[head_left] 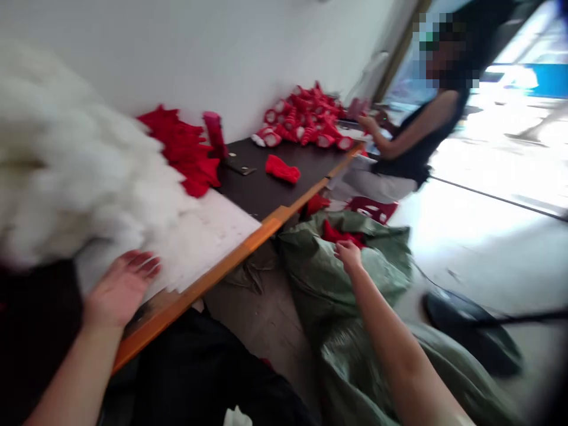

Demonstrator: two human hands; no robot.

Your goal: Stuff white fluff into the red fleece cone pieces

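The tabletop [266, 195] runs from 7 toward 1 o'clock, with a heap of white stuffing [66, 171] at 9 o'clock and red knitted pieces [186, 148] beside it. Below the edge, at 5 o'clock, a green sack [368, 284] lies open with red pieces [339, 235] inside. The right hand [348, 255] reaches into the sack mouth, its grip loosely curled at the red pieces; whether it has hold of one I cannot tell. The left hand [122, 287] rests open and empty on the tabletop by the stuffing. This looks like the fetching step; next calls for closing on one piece. A co-worker [412, 142] sits at 2 o'clock.
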